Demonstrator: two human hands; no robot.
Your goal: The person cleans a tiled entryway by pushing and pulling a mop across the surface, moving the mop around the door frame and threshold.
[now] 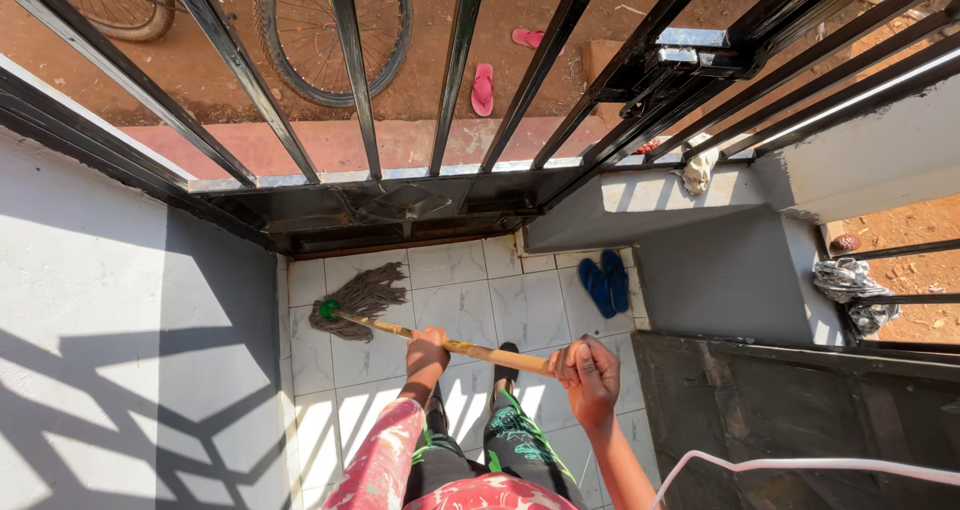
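A string mop with a grey-brown head [362, 295] and green socket lies on the white tiled floor [465, 310] near the left wall. Its wooden handle [478, 350] runs right and toward me. My left hand [428, 350] grips the handle partway down. My right hand [588, 370] is closed around the upper end of the handle. My legs in dark patterned trousers stand below the hands.
A pair of blue flip-flops [606, 282] lies by the grey wall at right. A black metal barred gate [400, 185] closes the far side. Beyond it are bicycle wheels [330, 30] and pink sandals [484, 88] on red earth. A white wall [120, 300] stands left, a dark door [800, 410] right.
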